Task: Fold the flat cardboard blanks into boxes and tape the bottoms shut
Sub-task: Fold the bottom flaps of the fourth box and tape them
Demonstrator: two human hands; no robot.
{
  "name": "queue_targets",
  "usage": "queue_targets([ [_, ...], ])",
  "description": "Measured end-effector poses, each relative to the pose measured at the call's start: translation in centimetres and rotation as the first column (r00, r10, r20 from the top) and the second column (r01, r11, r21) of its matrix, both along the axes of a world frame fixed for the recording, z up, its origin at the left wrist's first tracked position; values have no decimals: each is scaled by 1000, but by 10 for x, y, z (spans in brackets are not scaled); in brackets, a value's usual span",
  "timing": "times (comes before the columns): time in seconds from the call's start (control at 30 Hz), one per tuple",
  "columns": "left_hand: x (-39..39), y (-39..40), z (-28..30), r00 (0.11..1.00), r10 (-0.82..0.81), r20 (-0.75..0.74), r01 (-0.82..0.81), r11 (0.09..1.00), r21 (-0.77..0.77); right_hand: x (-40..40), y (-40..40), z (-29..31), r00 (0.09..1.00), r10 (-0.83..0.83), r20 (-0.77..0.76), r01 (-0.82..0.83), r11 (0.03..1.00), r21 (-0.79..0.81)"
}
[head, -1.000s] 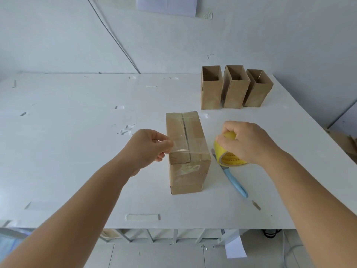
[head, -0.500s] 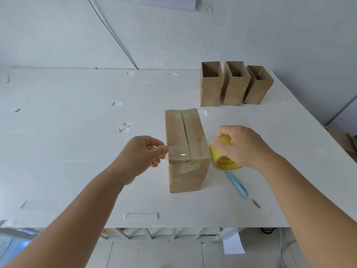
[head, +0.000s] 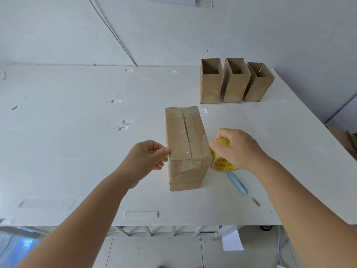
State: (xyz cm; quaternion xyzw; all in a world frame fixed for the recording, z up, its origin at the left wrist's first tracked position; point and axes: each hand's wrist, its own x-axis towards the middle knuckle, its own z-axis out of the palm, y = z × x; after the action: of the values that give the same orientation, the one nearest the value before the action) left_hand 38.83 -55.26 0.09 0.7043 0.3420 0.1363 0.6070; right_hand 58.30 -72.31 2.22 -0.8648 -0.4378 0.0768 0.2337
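Note:
A brown cardboard box (head: 183, 136) stands bottom-up in the middle of the white table (head: 77, 142), its centre seam partly covered by clear tape. A strip of clear tape stretches across the near end of its top face. My left hand (head: 146, 159) pinches the strip's free end at the box's left edge. My right hand (head: 237, 147) grips the yellow tape roll (head: 222, 163) just beyond the box's right edge, pressed close to the side wall.
Three finished open-topped boxes (head: 234, 81) stand in a row at the back right. A light blue cutter (head: 237, 183) lies on the table under my right hand. Scraps of tape dot the table. The table's front edge is close.
Both hands have lowered the stretched tape strip onto the near end of the box top. The roll has come closer to the box's right side.

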Motion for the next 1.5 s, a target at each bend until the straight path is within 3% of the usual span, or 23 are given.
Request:
queue_targets([
  [0.17,-4,-1,-11,999,-42,-24,35,972,-232,-3,1,-3,999,-35,5,35,999,-2],
  [0.3,0,-10,-27,998,-14,58,38,897,-441,-5,4,-3,999,-41,31,41,999,-1],
  [0.43,1,-16,-35,997,58,54,-21,852,-523,-6,4,-3,997,-43,56,44,999,-5],
  [0.5,1,-17,-34,996,87,-30,-91,893,-440,-6,4,-3,997,-46,57,46,999,-5],
  [0.6,1,-23,-34,959,226,-172,-249,960,-127,-8,6,-3,997,-38,62,38,999,2],
  [0.7,-3,-33,-25,950,311,11,-310,942,128,-8,6,-4,997,-39,73,39,999,1],
  [0.8,-8,-46,-14,979,124,162,-161,957,241,-8,7,-5,996,-45,79,45,999,4],
  [0.87,-13,-54,-13,989,17,145,-61,949,308,-9,6,-6,995,-45,92,44,999,6],
  [1.07,-19,-50,-3,985,-111,130,68,953,296,-10,6,-3,994,-30,108,31,1000,-5],
  [1.2,-11,-28,0,993,49,105,-70,977,203,-11,6,-1,994,-24,104,25,1000,-8],
  [1.3,-9,-18,-4,998,5,62,-17,981,193,-11,5,-1,996,-21,86,22,1000,-11],
  [1.4,-11,-5,3,992,-123,28,111,956,273,-9,6,-1,997,4,83,-4,1000,-2],
  [1.43,-11,0,7,984,-181,-4,170,915,367,-9,6,-1,996,10,85,-10,1000,3],
  [1.5,-7,6,19,950,-289,-116,297,728,618,-8,7,-2,995,9,95,-10,1000,11],
])
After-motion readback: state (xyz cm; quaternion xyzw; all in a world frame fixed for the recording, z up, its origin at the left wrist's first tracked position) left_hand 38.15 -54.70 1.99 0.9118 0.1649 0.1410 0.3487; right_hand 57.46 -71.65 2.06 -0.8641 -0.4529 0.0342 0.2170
